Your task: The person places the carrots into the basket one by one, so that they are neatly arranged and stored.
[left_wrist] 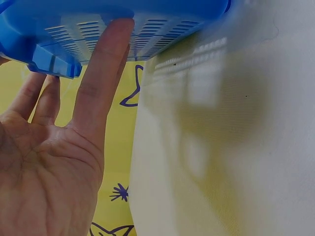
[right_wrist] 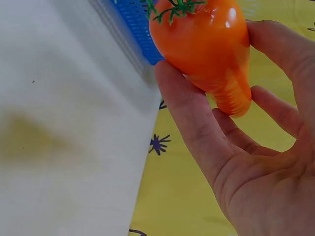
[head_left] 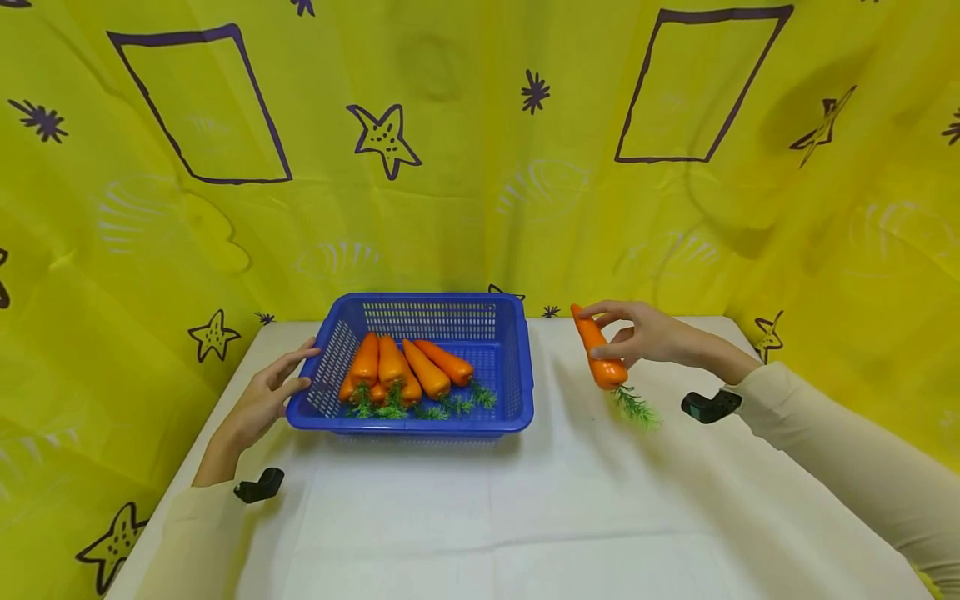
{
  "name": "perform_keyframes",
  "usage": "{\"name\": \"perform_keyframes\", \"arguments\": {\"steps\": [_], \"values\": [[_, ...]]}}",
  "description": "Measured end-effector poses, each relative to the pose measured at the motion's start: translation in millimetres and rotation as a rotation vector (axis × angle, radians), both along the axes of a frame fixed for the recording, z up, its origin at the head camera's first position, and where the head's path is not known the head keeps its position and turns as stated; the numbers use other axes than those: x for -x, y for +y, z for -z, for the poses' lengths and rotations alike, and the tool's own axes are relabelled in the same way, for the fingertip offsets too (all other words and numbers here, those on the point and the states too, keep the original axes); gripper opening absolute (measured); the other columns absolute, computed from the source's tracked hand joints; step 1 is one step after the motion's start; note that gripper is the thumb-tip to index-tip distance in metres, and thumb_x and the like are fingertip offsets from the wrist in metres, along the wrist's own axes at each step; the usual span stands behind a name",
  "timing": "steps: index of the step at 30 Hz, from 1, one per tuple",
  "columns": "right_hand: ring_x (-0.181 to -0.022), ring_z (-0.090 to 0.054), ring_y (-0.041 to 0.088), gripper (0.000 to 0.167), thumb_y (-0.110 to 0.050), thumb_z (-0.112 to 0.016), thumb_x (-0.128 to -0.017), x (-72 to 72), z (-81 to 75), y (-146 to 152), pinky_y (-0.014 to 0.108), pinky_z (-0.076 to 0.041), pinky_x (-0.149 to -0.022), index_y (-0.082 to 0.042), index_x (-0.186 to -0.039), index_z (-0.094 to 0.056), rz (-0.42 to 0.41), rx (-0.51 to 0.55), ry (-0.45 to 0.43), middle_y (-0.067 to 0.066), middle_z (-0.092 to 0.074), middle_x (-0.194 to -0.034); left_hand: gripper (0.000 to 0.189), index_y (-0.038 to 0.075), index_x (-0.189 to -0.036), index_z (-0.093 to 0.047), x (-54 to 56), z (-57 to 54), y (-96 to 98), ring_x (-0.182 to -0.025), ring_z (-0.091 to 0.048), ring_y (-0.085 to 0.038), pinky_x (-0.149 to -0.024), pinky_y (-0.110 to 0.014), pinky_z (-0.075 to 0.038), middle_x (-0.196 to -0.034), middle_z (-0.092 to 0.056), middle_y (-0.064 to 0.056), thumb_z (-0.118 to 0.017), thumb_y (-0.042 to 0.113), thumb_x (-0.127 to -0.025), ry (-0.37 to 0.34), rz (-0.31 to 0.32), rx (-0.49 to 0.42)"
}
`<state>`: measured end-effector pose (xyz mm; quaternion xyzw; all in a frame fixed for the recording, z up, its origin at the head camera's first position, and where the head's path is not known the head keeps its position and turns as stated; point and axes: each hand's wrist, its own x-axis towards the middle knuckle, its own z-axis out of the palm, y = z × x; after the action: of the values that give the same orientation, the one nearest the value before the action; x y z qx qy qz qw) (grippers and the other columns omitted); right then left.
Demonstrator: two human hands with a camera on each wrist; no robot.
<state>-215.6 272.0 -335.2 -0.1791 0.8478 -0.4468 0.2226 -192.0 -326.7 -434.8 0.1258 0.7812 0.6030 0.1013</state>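
A toy carrot (head_left: pixel 600 358) with a green leafy top is held in the air by my right hand (head_left: pixel 637 337), pinched between thumb and fingers, with its tip pointing up and away. In the right wrist view the carrot (right_wrist: pixel 206 46) shows its thick end and some green leaves. My left hand (head_left: pixel 262 400) touches the left side of the blue plastic basket (head_left: pixel 435 427) with fairly straight fingers. The left wrist view shows the thumb (left_wrist: pixel 98 78) against the outside of its slotted wall. Several orange carrots (head_left: pixel 427 371) with green tops lie inside, mostly toward the basket's left.
The basket stands on a white-covered table (head_left: pixel 420 508), left of the held carrot. A yellow curtain (head_left: pixel 465 225) with dark star and frame drawings hangs behind the table and along both sides.
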Motion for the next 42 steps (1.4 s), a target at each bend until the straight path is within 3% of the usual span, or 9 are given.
{"name": "perform_keyframes", "arguments": {"steps": [8, 15, 20, 27, 36, 42], "values": [[-0.103, -0.071, 0.031, 0.072, -0.022, -0.080, -0.091, 1.0, -2.6, -2.0, 0.043, -0.062, -0.076, -0.011, -0.153, -0.046, 0.007, -0.004, -0.003, 0.027, -0.043, -0.147, 0.053, 0.012, -0.159, -0.037, -3.0, 1.1, -1.7, -0.153, -0.011, -0.050, -0.092, -0.032, -0.058, -0.173, -0.010, 0.001, -0.052, 0.017, -0.109, -0.007, -0.002, -0.020], [-0.103, -0.071, 0.030, 0.072, -0.027, -0.081, -0.090, 10.4, -3.9, -15.7, 0.043, -0.063, -0.076, -0.014, -0.153, -0.047, -0.023, -0.025, 0.021, 0.024, -0.045, -0.148, 0.053, 0.012, -0.159, -0.037, -3.5, 0.9, -2.5, -0.153, -0.011, -0.049, -0.092, -0.034, -0.058, -0.173, -0.010, 0.002, -0.052, 0.018, -0.109, -0.007, -0.007, -0.015], [-0.102, -0.072, 0.030, 0.071, -0.027, -0.081, -0.091, 22.0, -6.7, -36.7, 0.043, -0.063, -0.076, -0.016, -0.153, -0.048, -0.067, -0.018, 0.032, 0.024, -0.046, -0.149, 0.053, 0.012, -0.159, -0.037, -2.7, 0.7, -3.1, -0.153, -0.011, -0.050, -0.094, -0.039, -0.058, -0.173, -0.010, 0.001, -0.052, 0.019, -0.109, 0.002, 0.000, -0.005], [-0.110, -0.070, 0.033, 0.071, -0.027, -0.080, -0.092, 39.8, -15.6, -73.2, 0.046, -0.063, -0.077, -0.016, -0.153, -0.047, -0.125, -0.012, 0.039, 0.021, -0.045, -0.149, 0.053, 0.010, -0.159, -0.037, -0.3, 0.2, -0.8, -0.153, -0.010, -0.051, -0.092, -0.035, -0.058, -0.173, -0.009, -0.002, -0.052, 0.018, -0.109, 0.017, 0.006, -0.012], [-0.092, -0.072, 0.030, 0.070, -0.027, -0.079, -0.092, 62.0, -15.6, -118.6, 0.044, -0.063, -0.076, -0.016, -0.154, -0.048, -0.197, -0.012, 0.053, 0.020, -0.046, -0.150, 0.053, 0.010, -0.158, -0.037, -1.8, -0.4, 0.8, -0.153, -0.010, -0.049, -0.092, -0.036, -0.058, -0.173, -0.010, -0.002, -0.052, 0.017, -0.109, 0.012, 0.001, -0.024], [-0.110, -0.068, 0.030, 0.067, -0.026, -0.079, -0.092, 73.6, -8.4, -144.3, 0.044, -0.063, -0.076, -0.017, -0.152, -0.051, -0.226, 0.014, 0.031, 0.019, -0.047, -0.150, 0.053, 0.010, -0.159, -0.037, -1.9, -1.6, 1.6, -0.152, -0.018, -0.048, -0.090, -0.035, -0.059, -0.173, -0.009, -0.002, -0.052, 0.018, -0.109, -0.008, -0.010, -0.033]]}}
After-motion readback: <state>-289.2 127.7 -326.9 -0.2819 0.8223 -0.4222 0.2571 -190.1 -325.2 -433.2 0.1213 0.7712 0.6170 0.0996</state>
